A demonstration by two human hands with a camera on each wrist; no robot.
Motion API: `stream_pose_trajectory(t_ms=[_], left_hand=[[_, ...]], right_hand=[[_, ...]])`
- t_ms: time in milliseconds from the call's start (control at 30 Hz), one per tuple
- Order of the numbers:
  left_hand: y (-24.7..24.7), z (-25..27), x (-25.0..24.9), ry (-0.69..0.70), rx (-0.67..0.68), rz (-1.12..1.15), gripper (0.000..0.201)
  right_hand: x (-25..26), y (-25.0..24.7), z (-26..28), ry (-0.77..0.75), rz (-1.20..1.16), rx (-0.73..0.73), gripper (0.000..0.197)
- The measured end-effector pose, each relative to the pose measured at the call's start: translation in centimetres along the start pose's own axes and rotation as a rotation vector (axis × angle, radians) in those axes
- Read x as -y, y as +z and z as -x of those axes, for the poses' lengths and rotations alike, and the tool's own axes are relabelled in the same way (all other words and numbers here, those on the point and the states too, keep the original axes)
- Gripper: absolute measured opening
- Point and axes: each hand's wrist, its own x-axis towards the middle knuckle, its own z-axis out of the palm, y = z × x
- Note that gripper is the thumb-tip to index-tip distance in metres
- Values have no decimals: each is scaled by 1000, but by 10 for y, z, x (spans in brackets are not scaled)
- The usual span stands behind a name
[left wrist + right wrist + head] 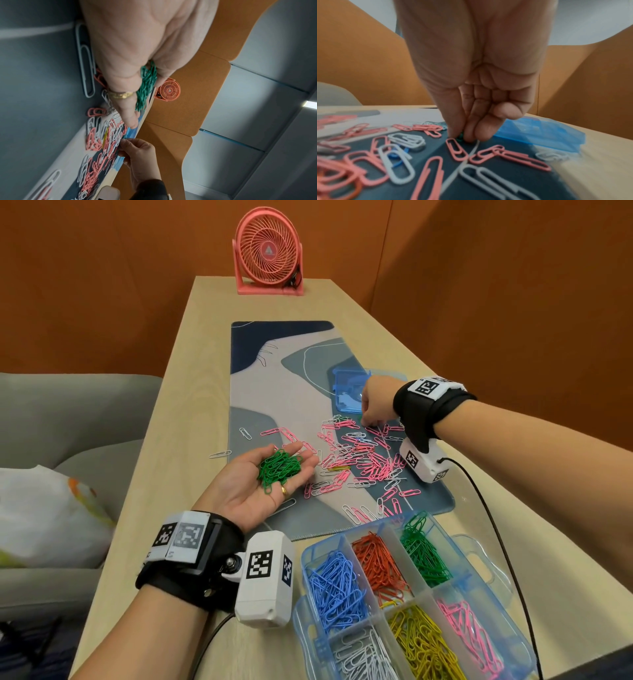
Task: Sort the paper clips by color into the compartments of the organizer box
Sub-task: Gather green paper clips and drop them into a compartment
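Loose paper clips [356, 455], mostly pink & white w/ one yellow, lie scattered on the desk mat [274, 378] in front of the organizer box [479, 546]. Box sits at near edge of the surface [178, 392], lid off, compartments holding blue, red, green, white, yellow & pink clips, one colour each. Left hand [263, 477] is palm up over the mat w/ fingers spread flat, cupping a heap of green clips [279, 469]; gold ring on one finger. Right hand [375, 402] reaches down at far edge of the pile, thumb & fingertips pressed together pinching a green clip [459, 138] against the mat; other fingers curled in. Blue plastic lid [349, 388] lies on the mat just beyond right hand. Pink fan [269, 256] stands at far end of surface. Grey sofa [68, 419] to the left w/ a white bag [44, 515] on it.
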Motion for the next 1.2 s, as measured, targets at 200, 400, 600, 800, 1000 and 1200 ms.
stream_pose_trajectory(t_ms=[200,400,600,800,1000,1200], left_hand=[[-1,-1,0,-1,8,10,36],[-1,-3,1,-8,12,22,37],[0,-3,2,-17,19,29,38],[1,-2,2,-39,23,62,40],[1,-2,0,-53,76,135,37],[1,-2,0,-60,96,171,38]], right_hand=[[4,-1,-2,-5,58,45,24],[1,3,2,-26,20,26,19],[11,-14,18,-139,-69,-42,13],[56,-35,52,-447,-277,106,9],[85,-30,63,-602,-391,200,9],[75,-36,55,-555,-375,165,11]])
